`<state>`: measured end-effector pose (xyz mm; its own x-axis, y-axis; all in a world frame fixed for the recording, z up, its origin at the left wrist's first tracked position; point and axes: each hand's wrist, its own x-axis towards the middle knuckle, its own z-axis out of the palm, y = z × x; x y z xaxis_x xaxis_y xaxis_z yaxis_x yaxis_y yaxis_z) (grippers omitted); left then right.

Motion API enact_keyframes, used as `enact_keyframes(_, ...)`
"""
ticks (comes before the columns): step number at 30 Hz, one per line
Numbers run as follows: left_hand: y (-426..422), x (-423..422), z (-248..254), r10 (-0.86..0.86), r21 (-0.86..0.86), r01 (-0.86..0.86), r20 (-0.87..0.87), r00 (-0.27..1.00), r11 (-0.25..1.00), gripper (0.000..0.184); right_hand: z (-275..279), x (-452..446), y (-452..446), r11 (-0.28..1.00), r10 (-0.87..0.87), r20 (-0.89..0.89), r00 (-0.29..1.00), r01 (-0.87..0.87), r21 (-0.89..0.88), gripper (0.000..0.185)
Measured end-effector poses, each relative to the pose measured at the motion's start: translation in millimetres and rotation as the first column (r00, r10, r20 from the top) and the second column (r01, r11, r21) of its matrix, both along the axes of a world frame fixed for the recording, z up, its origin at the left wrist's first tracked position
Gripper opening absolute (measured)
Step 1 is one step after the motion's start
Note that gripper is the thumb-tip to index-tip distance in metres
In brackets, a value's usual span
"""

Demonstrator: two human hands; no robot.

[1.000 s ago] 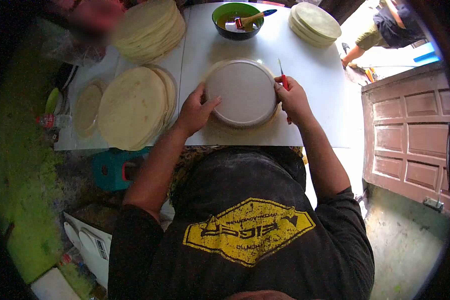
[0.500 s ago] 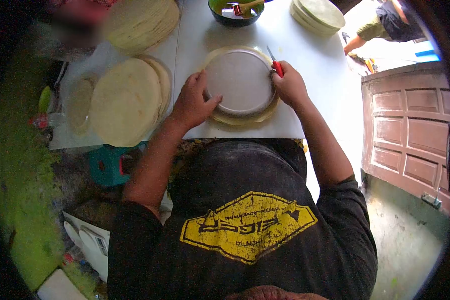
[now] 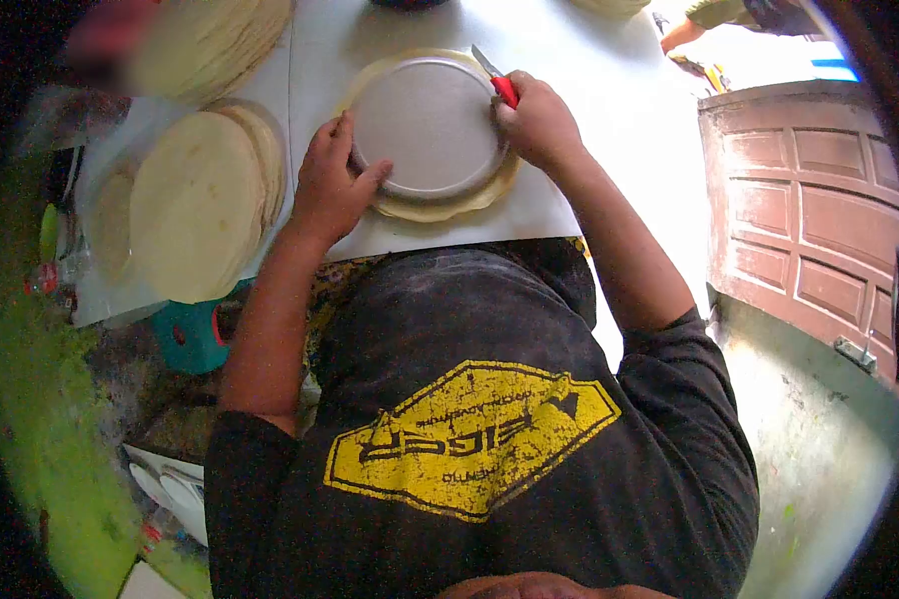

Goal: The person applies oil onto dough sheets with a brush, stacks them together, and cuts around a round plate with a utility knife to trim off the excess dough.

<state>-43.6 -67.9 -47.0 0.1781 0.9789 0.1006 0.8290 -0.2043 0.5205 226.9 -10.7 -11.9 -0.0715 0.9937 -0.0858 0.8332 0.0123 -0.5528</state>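
A round grey metal pan (image 3: 425, 125) lies flat over a pale thin flatbread sheet (image 3: 420, 212), whose uneven edge sticks out around it. My left hand (image 3: 338, 185) grips the pan's left rim, with the thumb over the top near the lower edge. At the pan's right rim, my right hand (image 3: 541, 120) is closed on a small knife (image 3: 504, 88). Its red handle is in the fingers, and its blade points up and away beside the sheet's far edge.
To the left are a stack of round flatbreads (image 3: 195, 195) and a taller stack (image 3: 215, 50) behind it. A dark bowl (image 3: 410, 3) is cut off at the top. Another person's hand (image 3: 681, 35) shows at the upper right, beyond a brown panelled door (image 3: 809, 200).
The view has tilted and shifted, so the table things sit higher and further left. Both hands remain at the pan's rim, and the knife stays in my right hand.
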Motion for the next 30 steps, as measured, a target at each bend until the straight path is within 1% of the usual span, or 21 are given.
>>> enact_keyframes(1, 0, 0, 1, -0.003, -0.002, 0.003, -0.001, 1.000, 1.000, 0.078, -2, 1, -1, 1.000, -0.003, -0.001, 1.000, 0.003, -0.002, 0.030)
enact_keyframes(3, 0, 0, 5, 0.011, -0.040, -0.008, 0.062, 0.998, 0.999, 0.078, -9, 1, 0, 0.999, -0.027, -0.015, 1.000, 0.028, 0.044, 0.029)
enact_keyframes(4, 0, -1, 6, 0.015, -0.036, -0.013, 0.055, 0.998, 0.999, 0.078, -12, 1, 1, 0.999, -0.022, -0.022, 1.000, 0.023, 0.048, 0.029)
enact_keyframes(7, 2, -3, 6, 0.001, -0.047, 0.002, 0.068, 0.998, 0.999, 0.078, -13, 4, 4, 1.000, -0.017, -0.041, 0.999, 0.018, 0.010, 0.029)
enact_keyframes(9, 2, -2, 8, -0.008, -0.024, 0.010, 0.078, 0.997, 1.000, 0.076, -10, 5, 5, 0.998, -0.021, -0.061, 0.998, 0.018, -0.062, 0.029)
enact_keyframes(12, 1, -1, 7, -0.016, 0.010, 0.015, 0.072, 0.997, 1.000, 0.073, -10, 7, 6, 0.998, -0.009, -0.071, 0.997, 0.005, -0.060, 0.029)
enact_keyframes(15, 1, 0, 8, -0.010, 0.010, 0.010, 0.039, 0.999, 1.000, 0.070, -4, 6, 8, 0.995, -0.009, -0.066, 0.998, 0.002, -0.099, 0.030)
enact_keyframes(16, 1, 1, 11, -0.005, 0.011, 0.005, 0.038, 0.999, 1.000, 0.070, -5, 8, 8, 0.993, -0.021, -0.094, 0.995, 0.010, -0.118, 0.030)
enact_keyframes(18, 2, 2, 16, 0.020, -0.146, -0.011, 0.056, 0.998, 0.989, 0.071, -5, 9, 10, 0.990, -0.030, -0.122, 0.992, 0.013, -0.137, 0.030)
enact_keyframes(20, 1, 1, 16, 0.012, -0.124, -0.008, 0.029, 1.000, 0.992, 0.071, -4, 8, 10, 0.978, -0.078, -0.150, 0.986, 0.046, -0.204, 0.031)
enact_keyframes(22, 0, 2, 18, -0.005, -0.100, 0.005, 0.005, 1.000, 0.995, 0.071, -3, 8, 11, 0.974, -0.065, -0.154, 0.986, 0.030, -0.224, 0.031)
enact_keyframes(24, 3, 5, 22, -0.082, 0.020, 0.085, -0.111, 0.990, 0.996, 0.064, -3, 12, 16, 0.972, -0.063, -0.152, 0.986, 0.026, -0.232, 0.031)
enact_keyframes(25, 7, 6, 25, -0.094, 0.024, 0.097, -0.105, 0.990, 0.995, 0.064, -4, 11, 18, 0.970, -0.035, -0.151, 0.988, -0.002, -0.242, 0.030)
enact_keyframes(26, 11, 7, 27, -0.177, 0.039, 0.189, -0.197, 0.964, 0.981, 0.061, -5, 12, 20, 0.967, -0.011, -0.149, 0.989, -0.027, -0.253, 0.029)
enact_keyframes(27, 15, 9, 30, -0.256, 0.045, 0.279, -0.288, 0.923, 0.959, 0.059, -4, 13, 22, 0.968, -0.025, -0.140, 0.990, -0.011, -0.252, 0.029)
enact_keyframes(28, 20, 9, 32, -0.269, 0.047, 0.293, -0.279, 0.922, 0.955, 0.059, 0, 12, 23, 0.959, -0.010, -0.149, 0.989, -0.033, -0.282, 0.029)
enact_keyframes(30, 28, 9, 39, -0.387, -0.034, 0.394, -0.287, 0.876, 0.918, 0.056, 7, 12, 22, 0.947, -0.005, -0.177, 0.984, -0.052, -0.316, 0.028)
